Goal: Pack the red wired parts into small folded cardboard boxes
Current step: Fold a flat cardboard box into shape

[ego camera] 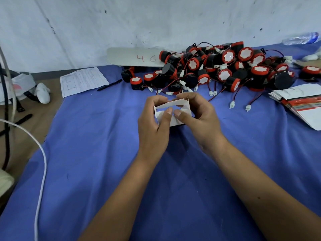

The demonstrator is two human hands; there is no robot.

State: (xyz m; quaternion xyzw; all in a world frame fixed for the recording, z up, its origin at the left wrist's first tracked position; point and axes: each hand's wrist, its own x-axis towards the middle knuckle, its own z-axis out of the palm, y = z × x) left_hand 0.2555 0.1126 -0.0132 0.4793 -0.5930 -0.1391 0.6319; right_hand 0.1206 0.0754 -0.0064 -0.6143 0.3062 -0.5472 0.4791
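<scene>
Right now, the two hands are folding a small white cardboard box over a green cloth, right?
Not quite. In the head view the left hand and right hand do hold the small white cardboard box, but the cloth is blue.

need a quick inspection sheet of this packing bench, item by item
surface: blue cloth covers the bench, creased, wall right behind it
job's things: small white cardboard box half folded and held above the cloth; pile of red wired parts at the back; stack of flat box blanks at the right edge
clutter: printed form, black pen, white board marked 46, plastic bottle lying down
hands: left hand and right hand both grip the box, thumbs pressing the flaps
cables: white cable hangs along the left edge; red and black leads trail from the pile
surroundings: scuffed white wall; white shoe on the floor, left
</scene>
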